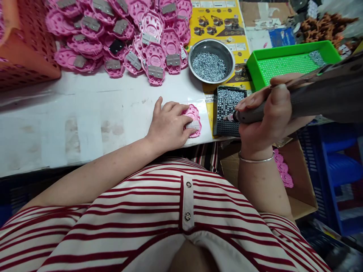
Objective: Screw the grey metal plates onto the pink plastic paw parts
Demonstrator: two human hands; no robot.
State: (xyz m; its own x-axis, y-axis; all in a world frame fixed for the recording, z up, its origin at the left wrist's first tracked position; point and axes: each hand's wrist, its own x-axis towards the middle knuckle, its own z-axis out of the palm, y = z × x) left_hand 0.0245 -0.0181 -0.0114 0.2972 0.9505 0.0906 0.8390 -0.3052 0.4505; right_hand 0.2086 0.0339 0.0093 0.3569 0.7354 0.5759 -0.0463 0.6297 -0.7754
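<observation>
- Your left hand: fingers half-curled, holding one pink shell;
- your right hand: fingers closed round the driver, tip at the tray.

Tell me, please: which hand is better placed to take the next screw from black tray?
Right, I think: the right hand holds the driver, its tip at the black tray; the left hand touches a pink part.

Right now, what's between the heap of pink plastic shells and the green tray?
A metal bowl of small screws sits between the pink shells and the green tray, in the head view.
</observation>
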